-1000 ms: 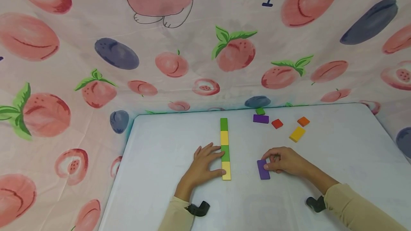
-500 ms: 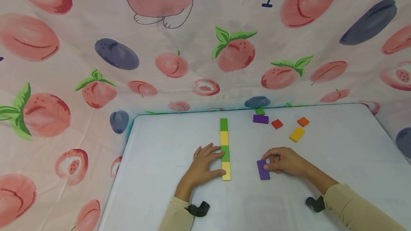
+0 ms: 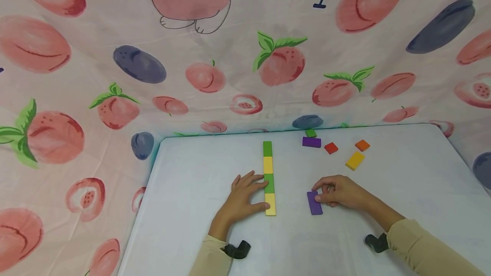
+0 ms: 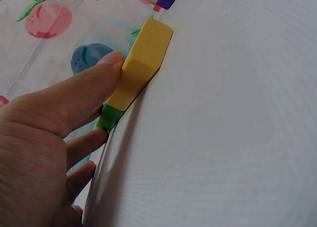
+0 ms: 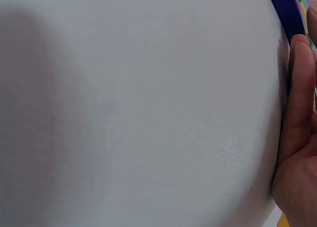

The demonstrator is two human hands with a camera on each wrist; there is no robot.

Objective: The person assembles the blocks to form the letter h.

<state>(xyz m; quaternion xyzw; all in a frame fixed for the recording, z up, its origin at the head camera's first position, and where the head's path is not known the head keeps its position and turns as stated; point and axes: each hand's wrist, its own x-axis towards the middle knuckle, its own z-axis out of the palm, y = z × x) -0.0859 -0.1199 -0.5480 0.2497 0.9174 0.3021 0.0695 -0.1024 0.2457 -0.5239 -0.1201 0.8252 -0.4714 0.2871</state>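
Note:
In the head view a straight row of blocks runs away from me: a pale yellow block (image 3: 270, 204) nearest, then a green block (image 3: 269, 183), a yellow block (image 3: 268, 165) and another green block (image 3: 267, 149). Along the row's left side my left hand (image 3: 241, 199) lies with fingers extended, its thumb touching the near yellow block and fingertips the nearer green one. Thumb and index finger of my right hand (image 3: 341, 191) pinch a purple block (image 3: 314, 203) on the table, apart from the row. The left wrist view shows the thumb against the yellow block (image 4: 143, 64).
Towards the back of the white table (image 3: 184, 173) lie a purple block (image 3: 311, 142), a small green block (image 3: 310, 133), a red block (image 3: 331, 148), an orange block (image 3: 362, 145) and a yellow block (image 3: 355, 160). A fruit-patterned cloth (image 3: 230, 46) hangs behind.

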